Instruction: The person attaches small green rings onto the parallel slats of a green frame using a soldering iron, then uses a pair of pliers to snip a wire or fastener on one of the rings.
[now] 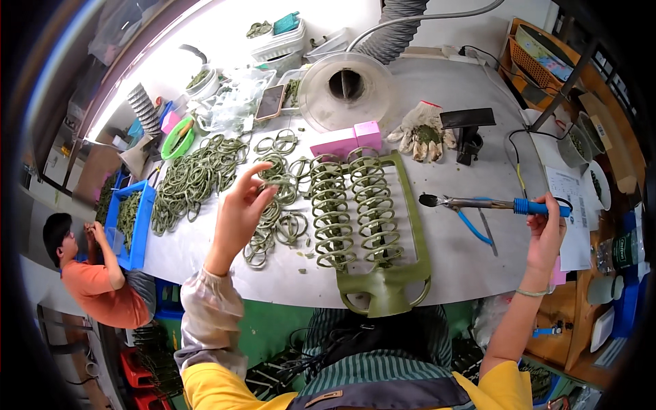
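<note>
My left hand [239, 212] is raised over the table, thumb and fingers curled around what looks like a thin green ring [279, 183], slightly blurred. My right hand [547, 229] grips the blue handle of a soldering iron [478, 203], whose dark, spoon-shaped tip points left. Between my hands lies an olive-green plastic frame [413, 225], its near end at the table edge. Two rows of green rings [331, 219] stand along it like coils. Loose green rings [290, 229] lie left of the frame, beside a large heap of green rings [201, 174].
Behind the frame sit pink blocks [345, 140] and a clear suction hood [345, 89]. A stained glove [420, 130], black stand [468, 130] and blue-handled pliers [473, 225] are at right. A phone [270, 102] leans on tubs. Another person [102, 280] works beside a blue crate [140, 225].
</note>
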Motion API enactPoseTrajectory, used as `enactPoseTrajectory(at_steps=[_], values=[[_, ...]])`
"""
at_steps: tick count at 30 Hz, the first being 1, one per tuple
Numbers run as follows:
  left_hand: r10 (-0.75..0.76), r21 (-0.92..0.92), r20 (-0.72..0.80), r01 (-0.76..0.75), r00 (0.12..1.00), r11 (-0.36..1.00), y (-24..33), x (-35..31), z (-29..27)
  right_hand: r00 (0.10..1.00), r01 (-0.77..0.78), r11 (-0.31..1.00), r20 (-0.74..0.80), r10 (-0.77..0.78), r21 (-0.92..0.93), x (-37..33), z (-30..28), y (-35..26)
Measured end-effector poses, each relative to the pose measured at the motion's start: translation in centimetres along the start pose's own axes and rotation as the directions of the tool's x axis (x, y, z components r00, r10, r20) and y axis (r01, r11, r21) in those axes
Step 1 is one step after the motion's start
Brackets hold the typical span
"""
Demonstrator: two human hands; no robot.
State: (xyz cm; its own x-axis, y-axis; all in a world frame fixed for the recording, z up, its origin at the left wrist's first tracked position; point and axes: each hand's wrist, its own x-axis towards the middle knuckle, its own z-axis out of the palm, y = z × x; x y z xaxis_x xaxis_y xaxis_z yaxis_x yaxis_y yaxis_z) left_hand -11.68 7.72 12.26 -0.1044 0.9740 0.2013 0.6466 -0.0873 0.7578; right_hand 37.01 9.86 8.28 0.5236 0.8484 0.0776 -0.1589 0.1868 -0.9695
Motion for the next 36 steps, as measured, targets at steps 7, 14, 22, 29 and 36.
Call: enactPoseTrajectory(at_steps=[7,14,22,29,36], values=[[0.205,-0.274,0.295,-0.123,0.933,0.954,4.1,8.1,9.2,1.0,0.0,1.0,0.003,0.0,0.02,1.3,2.1,1.9],[0.286,-0.125,0.298,-0.26,0.911,0.957,3.6,12.9,17.8,0.999,-0.041,0.995,0.015,0.04,0.086,3.0,5.3,5.4],[0.301,-0.055,0.32,-0.299,0.898,0.953,1.6,14.9,20.6,0.996,-0.082,0.989,0.052,0.076,0.125,3.9,7.2,8.1],[0.362,-0.012,0.299,-0.376,0.883,0.927,1.9,15.0,20.9,0.994,-0.1,0.983,0.055,0.092,0.156,4.2,7.8,8.9],[0.383,-0.009,0.299,-0.399,0.874,0.917,1.8,15.2,21.1,0.994,-0.107,0.979,0.054,0.099,0.172,4.4,7.7,9.1]])
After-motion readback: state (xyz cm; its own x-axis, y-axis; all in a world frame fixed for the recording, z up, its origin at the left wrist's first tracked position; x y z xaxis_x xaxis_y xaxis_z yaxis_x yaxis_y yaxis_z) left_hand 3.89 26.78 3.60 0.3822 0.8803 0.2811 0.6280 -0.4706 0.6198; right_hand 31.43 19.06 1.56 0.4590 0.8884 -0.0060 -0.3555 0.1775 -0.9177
